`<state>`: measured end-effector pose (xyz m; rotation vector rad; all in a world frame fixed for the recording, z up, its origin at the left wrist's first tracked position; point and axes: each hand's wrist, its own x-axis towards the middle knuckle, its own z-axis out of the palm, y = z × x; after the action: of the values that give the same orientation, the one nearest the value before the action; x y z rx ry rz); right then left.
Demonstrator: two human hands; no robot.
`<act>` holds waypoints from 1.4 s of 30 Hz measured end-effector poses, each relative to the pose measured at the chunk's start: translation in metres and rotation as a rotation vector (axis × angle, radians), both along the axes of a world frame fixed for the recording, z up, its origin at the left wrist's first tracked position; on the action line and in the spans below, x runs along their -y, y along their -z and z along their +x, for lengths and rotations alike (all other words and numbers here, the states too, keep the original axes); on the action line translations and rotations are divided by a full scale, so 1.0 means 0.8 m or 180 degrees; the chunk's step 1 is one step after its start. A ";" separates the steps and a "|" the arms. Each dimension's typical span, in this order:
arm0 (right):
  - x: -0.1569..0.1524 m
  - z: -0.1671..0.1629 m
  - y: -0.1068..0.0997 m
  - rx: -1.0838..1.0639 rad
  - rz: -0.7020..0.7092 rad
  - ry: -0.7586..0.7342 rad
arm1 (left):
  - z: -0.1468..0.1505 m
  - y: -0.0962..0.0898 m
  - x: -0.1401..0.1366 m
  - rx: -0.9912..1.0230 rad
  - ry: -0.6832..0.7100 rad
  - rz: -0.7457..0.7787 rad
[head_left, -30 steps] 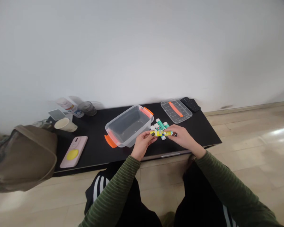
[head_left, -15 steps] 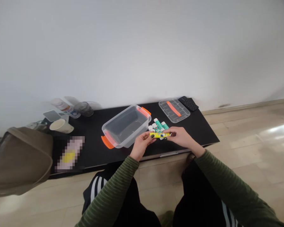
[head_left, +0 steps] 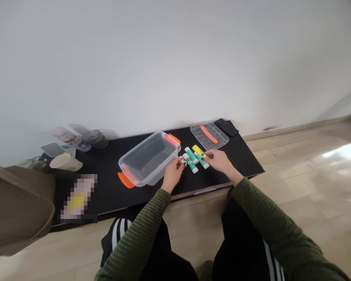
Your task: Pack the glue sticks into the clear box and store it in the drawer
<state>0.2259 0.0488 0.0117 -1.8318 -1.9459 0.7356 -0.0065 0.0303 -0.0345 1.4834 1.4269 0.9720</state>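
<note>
My right hand (head_left: 220,161) is closed round the near end of a yellow glue stick (head_left: 199,151), low over the black table. Beside it lie several green and white glue sticks (head_left: 192,165). At their left, my left hand (head_left: 174,171) pinches at a small white cap (head_left: 183,162); the fingers partly hide it. Left of that hand stands a clear plastic box (head_left: 148,158), uncovered, with orange latches. Its clear lid (head_left: 222,139), with an orange handle, lies flat behind the glue sticks.
At the left of the black table (head_left: 111,195) are a paper cup (head_left: 66,162), a spray can (head_left: 70,138), a dark glass (head_left: 95,139) and a blurred-out packet (head_left: 78,197). A brown cap (head_left: 20,207) is at the left end. A black dotted pouch (head_left: 226,127) lies by the wall.
The yellow glue stick has gone from both hands to my right hand alone, over the green ones. My left hand has let go of it and moved to the white caps. The view has shifted slightly.
</note>
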 end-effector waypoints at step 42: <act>-0.008 -0.041 0.032 0.1591 -0.0285 -0.0106 | 0.001 0.002 0.019 -0.0784 0.0071 0.0040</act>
<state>0.1931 0.0552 -0.0135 -2.2037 -2.2758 0.4005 -0.0058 0.0148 -0.0359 1.6699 1.5753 0.8068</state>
